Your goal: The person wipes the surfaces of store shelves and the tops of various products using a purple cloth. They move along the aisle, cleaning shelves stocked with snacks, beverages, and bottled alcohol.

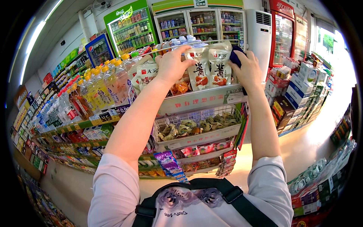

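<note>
Upright snack pouches stand in the top wire basket (195,100) of a display rack, among them a white pouch (200,69) and a second white pouch (220,67) to its right. My left hand (174,63) is over the basket, thumb and fingers apart, at the upper left edge of the first pouch; whether it touches the pouch is unclear. In my right hand (248,68) is a dark blue cloth (237,56), held at the basket's right end beside the second pouch. More pale pouches (144,73) lean at the left, partly behind my left forearm.
Bottled drinks (105,85) line the shelf at left. Below the top basket is a wire basket of small wrapped snacks (195,127), with hanging purple packets (167,163) lower down. Stacked cartons (297,88) stand at right, and drinks coolers (202,24) line the back wall.
</note>
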`<action>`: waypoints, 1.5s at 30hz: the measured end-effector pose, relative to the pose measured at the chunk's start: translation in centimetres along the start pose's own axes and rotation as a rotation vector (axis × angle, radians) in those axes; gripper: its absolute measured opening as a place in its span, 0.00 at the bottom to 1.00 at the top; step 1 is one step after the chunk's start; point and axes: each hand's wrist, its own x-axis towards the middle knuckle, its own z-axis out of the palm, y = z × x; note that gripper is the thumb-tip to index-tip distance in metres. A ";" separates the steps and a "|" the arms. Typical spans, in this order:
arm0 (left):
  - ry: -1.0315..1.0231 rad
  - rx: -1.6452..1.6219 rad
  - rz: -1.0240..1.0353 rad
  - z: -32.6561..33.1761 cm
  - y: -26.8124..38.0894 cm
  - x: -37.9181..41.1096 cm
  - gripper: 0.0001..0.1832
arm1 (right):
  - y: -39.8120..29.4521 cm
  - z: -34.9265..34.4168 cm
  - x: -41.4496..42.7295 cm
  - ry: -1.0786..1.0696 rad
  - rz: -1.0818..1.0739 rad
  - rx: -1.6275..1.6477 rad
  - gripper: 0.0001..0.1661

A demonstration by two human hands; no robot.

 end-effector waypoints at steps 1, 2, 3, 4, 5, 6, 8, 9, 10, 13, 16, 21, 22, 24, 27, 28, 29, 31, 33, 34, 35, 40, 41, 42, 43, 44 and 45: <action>0.003 0.001 0.001 0.0 -0.2 0.0 0.27 | 0.0 0.0 0.0 0.002 -0.003 -0.002 0.22; 0.005 0.001 0.003 0.0 -0.2 0.0 0.27 | 0.0 0.1 0.0 0.004 -0.005 -0.005 0.22; 0.006 0.001 0.004 -0.1 -0.3 0.0 0.27 | 0.0 0.2 0.0 0.005 -0.008 -0.007 0.22; 0.028 0.001 0.029 0.0 -0.5 0.0 0.26 | -0.1 0.1 0.1 -0.007 0.000 -0.005 0.22; 0.049 0.002 0.052 0.3 -0.9 0.1 0.26 | -0.3 0.0 0.1 -0.019 0.007 -0.002 0.22; 0.074 0.005 0.071 0.3 -1.4 0.0 0.26 | -0.7 -0.1 0.1 -0.033 0.010 0.006 0.22; 0.081 0.045 0.080 0.4 -1.8 0.3 0.26 | -0.6 0.0 0.2 -0.025 0.006 0.035 0.22; 0.088 0.068 0.070 0.4 -2.2 0.1 0.26 | -0.6 0.4 0.2 -0.031 -0.006 0.057 0.22; 0.073 0.115 0.058 0.4 -1.7 0.0 0.29 | -0.4 0.4 0.2 -0.024 -0.014 0.037 0.22; 0.145 0.176 0.113 0.6 -0.5 -1.0 0.36 | 0.2 0.1 0.1 -0.006 -0.033 0.015 0.23; 0.242 0.209 0.248 -0.5 -0.3 -2.5 0.38 | -0.1 -0.1 0.1 -0.013 -0.047 0.001 0.22; 0.366 0.281 0.227 -2.8 -1.4 -5.6 0.36 | -0.6 0.2 0.1 -0.005 -0.053 0.010 0.23; 0.381 0.309 0.193 -3.2 -1.9 -6.1 0.35 | -0.4 0.1 0.0 -0.003 -0.050 0.007 0.23; 0.416 0.325 0.090 -4.5 -3.0 -6.8 0.33 | -0.1 -0.1 0.0 0.000 -0.056 -0.006 0.23; 0.476 0.320 -0.007 -6.7 -6.7 -7.8 0.30 | -0.6 0.2 0.1 0.000 -0.061 0.025 0.23; 0.425 0.237 -0.064 -7.1 -7.4 -7.9 0.30 | -0.6 0.2 0.1 -0.001 -0.063 0.025 0.23; 0.373 0.154 -0.120 -7.4 -8.0 -8.1 0.31 | -0.6 0.1 0.0 0.001 -0.058 0.025 0.23; 0.310 0.062 -0.174 -7.8 -8.4 -8.2 0.31 | -0.7 0.1 0.0 0.007 -0.055 0.036 0.23; 0.284 0.035 -0.166 -7.9 -8.5 -8.3 0.31 | -0.7 0.2 0.1 0.005 -0.058 0.030 0.23; 0.261 0.031 -0.165 -7.9 -8.5 -8.1 0.31 | -0.6 0.1 0.1 0.004 -0.059 0.026 0.23; 0.239 0.027 -0.164 -7.9 -8.4 -7.8 0.31 | -0.6 0.1 0.1 0.002 -0.059 0.022 0.23; 0.208 0.033 -0.114 -7.7 -7.6 -7.2 0.30 | -0.7 -0.1 0.1 -0.007 -0.045 0.025 0.23; 0.200 0.024 -0.113 -7.6 -7.7 -7.1 0.30 | -0.7 -0.1 0.1 -0.003 -0.049 0.026 0.23; 0.192 0.016 -0.111 -7.5 -7.8 -7.1 0.29 | -0.7 0.0 0.1 -0.001 -0.053 0.028 0.23; 0.196 0.021 -0.103 -7.4 -8.0 -7.0 0.28 | -0.6 0.1 0.1 0.002 -0.056 0.030 0.23; 0.200 0.027 -0.094 -7.3 -8.3 -7.0 0.27 | -0.7 0.1 0.1 0.000 -0.052 0.027 0.23; 0.203 0.028 -0.085 -7.2 -8.2 -7.0 0.26 | -0.7 0.1 0.1 -0.002 -0.047 0.020 0.23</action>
